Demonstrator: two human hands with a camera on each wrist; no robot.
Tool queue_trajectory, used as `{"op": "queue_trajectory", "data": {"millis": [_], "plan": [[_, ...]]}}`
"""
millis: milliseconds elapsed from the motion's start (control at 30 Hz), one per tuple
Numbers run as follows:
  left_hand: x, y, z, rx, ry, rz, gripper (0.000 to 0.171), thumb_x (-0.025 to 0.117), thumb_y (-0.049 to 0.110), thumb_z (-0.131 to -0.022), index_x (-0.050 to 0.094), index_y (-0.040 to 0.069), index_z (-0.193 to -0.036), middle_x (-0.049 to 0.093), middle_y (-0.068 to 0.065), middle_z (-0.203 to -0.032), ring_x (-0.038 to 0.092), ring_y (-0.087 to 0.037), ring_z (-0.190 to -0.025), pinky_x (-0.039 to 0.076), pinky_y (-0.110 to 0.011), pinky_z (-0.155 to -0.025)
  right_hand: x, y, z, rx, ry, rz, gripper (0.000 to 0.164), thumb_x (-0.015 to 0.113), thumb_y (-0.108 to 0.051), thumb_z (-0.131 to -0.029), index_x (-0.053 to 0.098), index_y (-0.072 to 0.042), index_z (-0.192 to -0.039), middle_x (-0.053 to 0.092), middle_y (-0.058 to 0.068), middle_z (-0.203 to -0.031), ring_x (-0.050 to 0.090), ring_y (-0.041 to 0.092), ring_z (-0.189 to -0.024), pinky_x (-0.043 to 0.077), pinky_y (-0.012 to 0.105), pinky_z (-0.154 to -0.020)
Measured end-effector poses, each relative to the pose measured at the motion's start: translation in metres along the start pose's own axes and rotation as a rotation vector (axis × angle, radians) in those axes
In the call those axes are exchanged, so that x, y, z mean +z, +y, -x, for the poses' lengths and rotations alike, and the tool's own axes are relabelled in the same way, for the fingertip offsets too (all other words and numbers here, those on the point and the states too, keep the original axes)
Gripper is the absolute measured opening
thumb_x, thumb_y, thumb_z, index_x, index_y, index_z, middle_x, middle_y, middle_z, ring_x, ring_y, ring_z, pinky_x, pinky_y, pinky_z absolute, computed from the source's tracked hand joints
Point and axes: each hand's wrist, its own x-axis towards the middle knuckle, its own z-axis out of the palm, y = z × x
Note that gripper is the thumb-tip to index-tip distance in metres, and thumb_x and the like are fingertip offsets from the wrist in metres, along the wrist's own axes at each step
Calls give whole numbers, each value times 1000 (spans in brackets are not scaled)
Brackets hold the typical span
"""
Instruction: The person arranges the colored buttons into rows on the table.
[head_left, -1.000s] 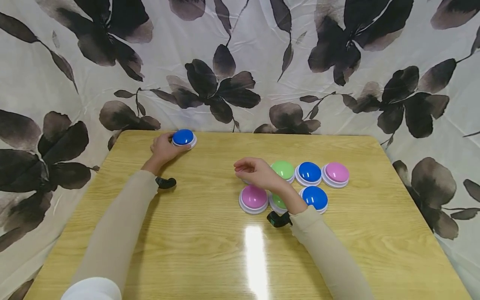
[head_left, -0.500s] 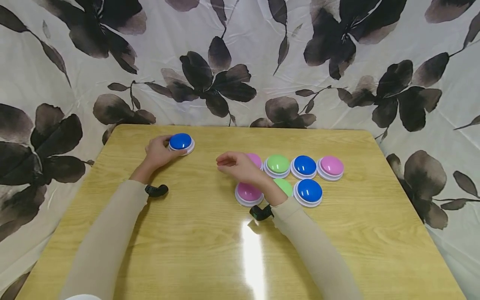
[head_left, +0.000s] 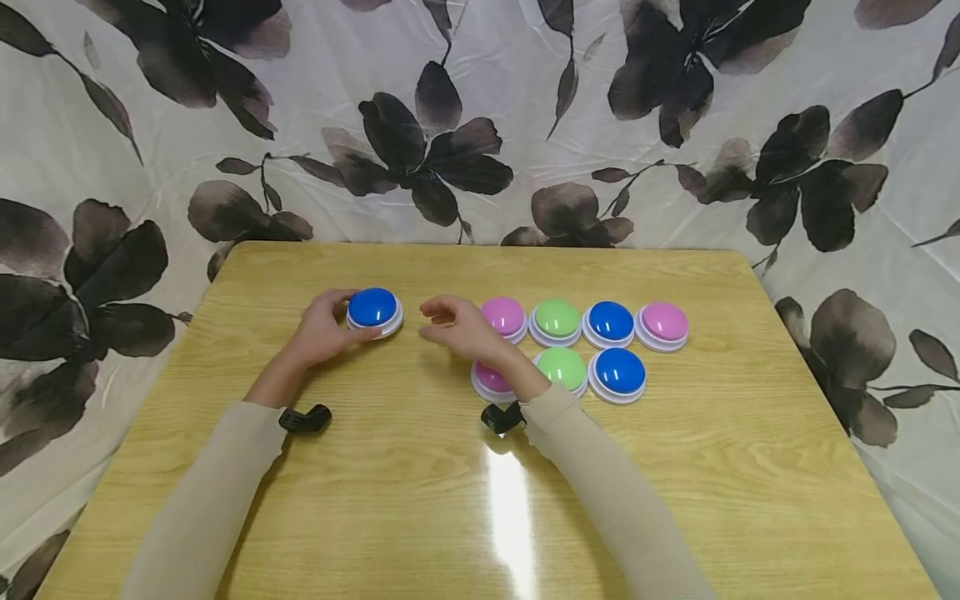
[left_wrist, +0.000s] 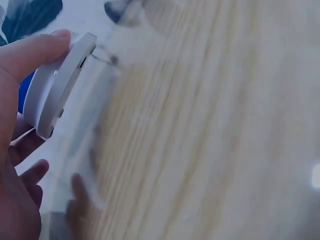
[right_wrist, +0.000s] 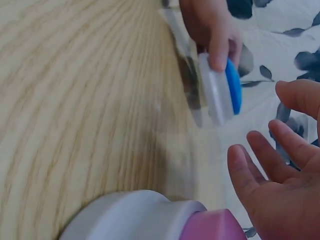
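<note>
My left hand [head_left: 326, 327] pinches the white base of a blue dome-topped push button [head_left: 372, 307] between thumb and fingers, left of the table's middle. In the left wrist view, the underside of this button [left_wrist: 60, 87] shows raised off the tabletop. My right hand [head_left: 467, 332] is held just to its right, fingers loosely bent and apart, with nothing in them. Behind that hand stands a pink button [head_left: 503, 317]; a second pink button [head_left: 491, 379] is partly hidden under the right forearm. The right wrist view shows the right hand's spread fingers [right_wrist: 242, 162] facing the blue button.
To the right, the back row continues with a green button [head_left: 557, 320], a blue button [head_left: 610, 322] and a pink button [head_left: 663, 324]. In front of them sit another green button [head_left: 562, 368] and blue button [head_left: 618, 372]. A flowered cloth [head_left: 465, 100] hangs behind the wooden table [head_left: 405, 500].
The left hand has brought the blue button nearer and slightly right. My right hand has moved left, off the button rows, uncovering the back pink button and the front green one.
</note>
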Motion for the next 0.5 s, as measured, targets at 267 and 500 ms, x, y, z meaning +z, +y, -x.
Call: {"op": "queue_trajectory", "data": {"millis": [267, 500], "plan": [[0, 27, 16, 55, -34, 93, 84, 85, 40, -73, 48, 3, -139, 46, -18, -139, 33, -40, -134, 22, -65, -106, 5, 1, -2, -16, 1, -45, 59, 72, -15, -89, 46, 2, -139, 47, 17, -141, 47, 30, -127, 44, 31, -99], [-2, 42, 26, 99, -64, 79, 82, 86, 39, -73, 50, 6, -138, 50, -14, -135, 37, -37, -131, 24, -65, -105, 9, -1, -1, -81, -32, -86, 73, 78, -12, -83, 40, 1, -143, 43, 14, -145, 44, 28, -130, 45, 38, -100]]}}
